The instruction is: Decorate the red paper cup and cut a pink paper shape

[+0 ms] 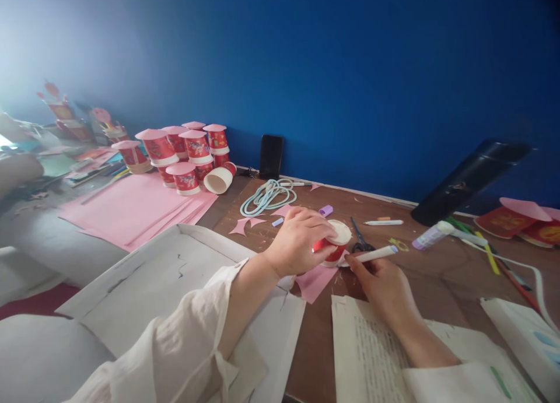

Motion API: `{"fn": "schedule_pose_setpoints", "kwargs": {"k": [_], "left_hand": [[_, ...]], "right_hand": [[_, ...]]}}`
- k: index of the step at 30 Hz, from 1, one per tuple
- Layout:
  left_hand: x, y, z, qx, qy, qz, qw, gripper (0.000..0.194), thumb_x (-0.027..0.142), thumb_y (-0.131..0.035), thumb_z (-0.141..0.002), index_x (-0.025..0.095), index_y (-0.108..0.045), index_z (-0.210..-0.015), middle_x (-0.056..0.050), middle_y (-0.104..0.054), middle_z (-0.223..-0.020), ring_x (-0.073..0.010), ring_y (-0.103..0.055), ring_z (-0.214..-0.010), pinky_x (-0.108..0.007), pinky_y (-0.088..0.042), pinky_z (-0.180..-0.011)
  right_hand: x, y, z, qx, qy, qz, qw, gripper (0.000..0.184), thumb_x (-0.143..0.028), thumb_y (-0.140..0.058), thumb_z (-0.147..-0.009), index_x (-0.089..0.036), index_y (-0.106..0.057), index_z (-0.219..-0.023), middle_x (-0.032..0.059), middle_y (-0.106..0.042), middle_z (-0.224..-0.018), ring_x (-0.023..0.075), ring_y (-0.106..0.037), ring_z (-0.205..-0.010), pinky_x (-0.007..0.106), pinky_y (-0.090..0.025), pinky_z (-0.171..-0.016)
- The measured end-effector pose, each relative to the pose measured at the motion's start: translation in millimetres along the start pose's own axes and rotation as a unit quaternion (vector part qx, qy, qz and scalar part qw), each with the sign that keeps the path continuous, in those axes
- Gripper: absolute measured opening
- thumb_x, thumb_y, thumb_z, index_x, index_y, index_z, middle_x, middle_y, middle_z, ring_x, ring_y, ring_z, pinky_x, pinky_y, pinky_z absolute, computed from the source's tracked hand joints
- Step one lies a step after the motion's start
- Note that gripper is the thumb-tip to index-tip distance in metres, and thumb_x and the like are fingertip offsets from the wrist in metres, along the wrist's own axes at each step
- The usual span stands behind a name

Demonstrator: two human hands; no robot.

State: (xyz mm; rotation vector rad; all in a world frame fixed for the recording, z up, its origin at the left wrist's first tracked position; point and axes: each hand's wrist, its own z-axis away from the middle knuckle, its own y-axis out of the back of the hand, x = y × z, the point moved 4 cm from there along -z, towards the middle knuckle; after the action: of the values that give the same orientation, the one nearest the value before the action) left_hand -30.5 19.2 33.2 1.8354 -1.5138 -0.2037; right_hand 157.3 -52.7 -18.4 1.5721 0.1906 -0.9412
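Note:
My left hand is closed around a red paper cup with a pale round end facing up. Under the cup lies a piece of pink paper. My right hand pinches a white marker, its tip low at the foot of the cup and its bluish end pointing right. Whether the tip touches the paper, I cannot tell. Just behind the marker are dark scissors. Pink scraps and a purple cap lie beyond my left hand.
Several red cups with pink discs are stacked at the back left, behind pink sheets. A coiled cable, a phone, a glue stick and a leaning black bottle are along the wall. Printed pages lie in front.

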Motion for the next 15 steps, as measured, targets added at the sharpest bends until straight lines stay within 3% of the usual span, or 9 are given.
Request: {"fn": "schedule_pose_setpoints", "kwargs": {"k": [6,15], "left_hand": [[-2,-3.8,-1,-0.002,-0.013,0.038,0.999,0.012,0.031,-0.066,-0.085,0.021,-0.071,-0.090,-0.004,-0.075,-0.101,-0.0208,-0.067,-0.100,-0.041,-0.044,-0.098],[-1,-3.9,-2,0.020,-0.047,0.060,0.997,0.007,0.024,-0.067,-0.084,0.018,-0.069,-0.086,-0.006,-0.075,-0.097,-0.0199,-0.068,-0.097,-0.037,-0.050,-0.095]], "right_hand": [[2,3,-5,0.013,-0.010,0.000,1.000,0.043,-0.057,-0.055,-0.077,-0.022,-0.077,-0.087,0.0069,-0.075,-0.079,0.0276,-0.069,-0.083,0.032,-0.043,-0.070],[4,6,-18,0.026,-0.002,0.031,0.999,0.046,-0.061,-0.053,-0.078,-0.020,-0.074,-0.076,0.0096,-0.073,-0.075,0.0288,-0.068,-0.078,0.033,-0.042,-0.066]]}}
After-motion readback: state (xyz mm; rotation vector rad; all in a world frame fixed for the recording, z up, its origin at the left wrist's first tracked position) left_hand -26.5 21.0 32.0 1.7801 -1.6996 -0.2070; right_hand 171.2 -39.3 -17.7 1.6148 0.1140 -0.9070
